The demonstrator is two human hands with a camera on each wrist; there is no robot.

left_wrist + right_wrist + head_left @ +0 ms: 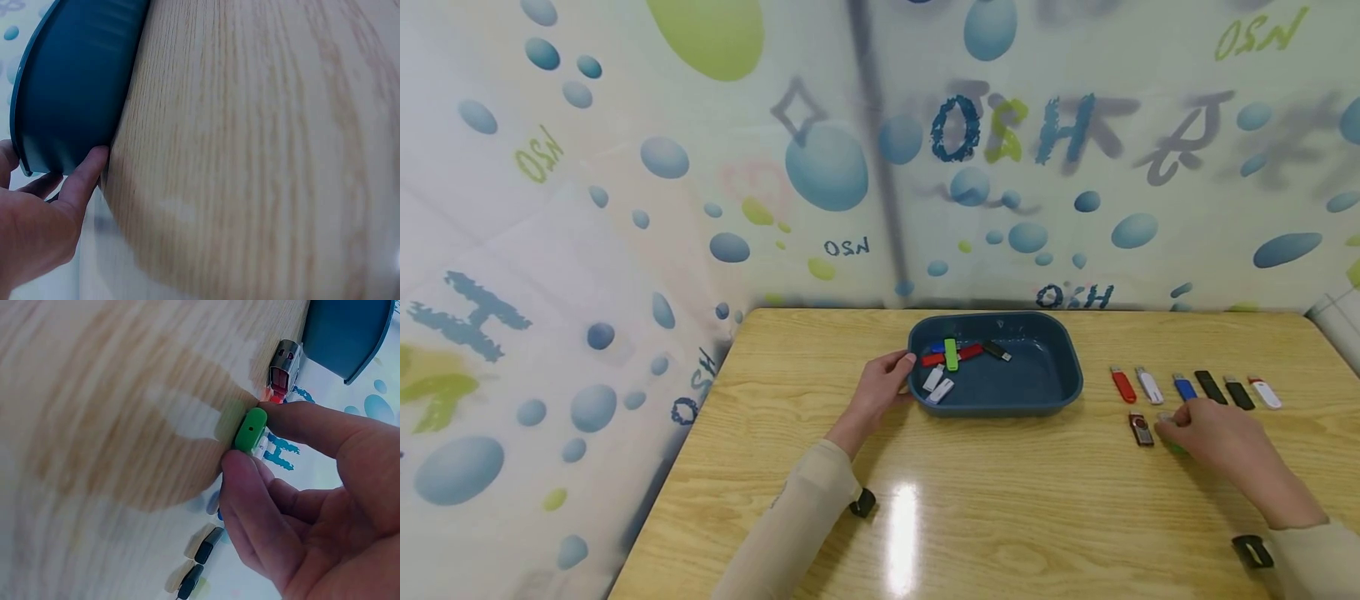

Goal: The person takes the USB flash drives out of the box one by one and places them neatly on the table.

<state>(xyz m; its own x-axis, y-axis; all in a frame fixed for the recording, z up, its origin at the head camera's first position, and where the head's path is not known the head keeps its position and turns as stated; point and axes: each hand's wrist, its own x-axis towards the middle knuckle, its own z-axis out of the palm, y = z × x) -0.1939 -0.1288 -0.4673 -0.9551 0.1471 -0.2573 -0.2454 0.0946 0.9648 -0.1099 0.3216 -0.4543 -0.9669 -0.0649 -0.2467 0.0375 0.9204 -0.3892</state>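
Observation:
At the near left corner of a dark blue plastic bin (1000, 409), my left hand (880, 390) grips the end wall. The left wrist view has the thumb up at the rim and the fingers against the outer wall of the bin (75, 87). Farther right, my right hand (1225, 440) pinches a green USB stick (251, 430) between thumb and fingers, low at the tabletop. Most of that stick is hidden by the hand in the head view. Just left of it lies a brown-and-silver USB stick (1141, 429).
Inside the bin are several USB sticks, among them a lime green one (951, 354) and a black one (997, 351). A row of USB sticks lies beyond my right hand, from a red one (1123, 386) to a white one (1266, 392). A patterned curtain (820, 275) hangs behind the table.

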